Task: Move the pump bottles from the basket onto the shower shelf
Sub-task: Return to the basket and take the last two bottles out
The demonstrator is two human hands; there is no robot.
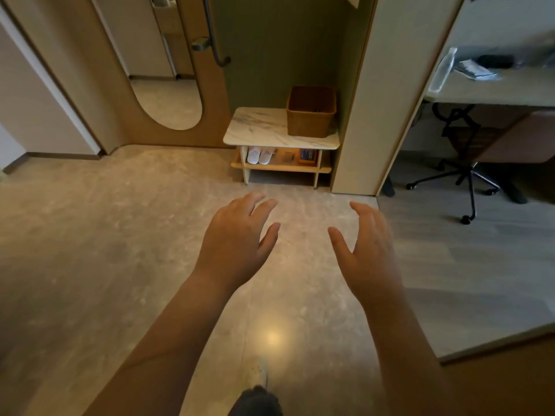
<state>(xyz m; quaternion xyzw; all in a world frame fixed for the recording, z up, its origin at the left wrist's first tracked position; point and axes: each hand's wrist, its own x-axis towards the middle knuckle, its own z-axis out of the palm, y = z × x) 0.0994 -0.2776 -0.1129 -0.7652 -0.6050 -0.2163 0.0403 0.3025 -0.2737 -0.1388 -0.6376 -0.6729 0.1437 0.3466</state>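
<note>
A low table (258, 127) with a marble-look top stands in the alcove against the green wall. On its wooden shelf below lie a pair of white slippers (260, 155) and, to their right, an orange and blue box (307, 156). Left of the alcove is a rounded mirror (168, 94) set in a wood panel, with a dark rail (214, 40) beside it. To the right, a desk (492, 90) carries a clear plastic bottle (445, 69), and a wheeled chair (466, 172) is tucked under it.

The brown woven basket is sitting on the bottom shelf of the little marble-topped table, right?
Not quite. The head view shows the brown woven basket on the little table's white marble top; the bottom shelf holds white slippers.
</note>
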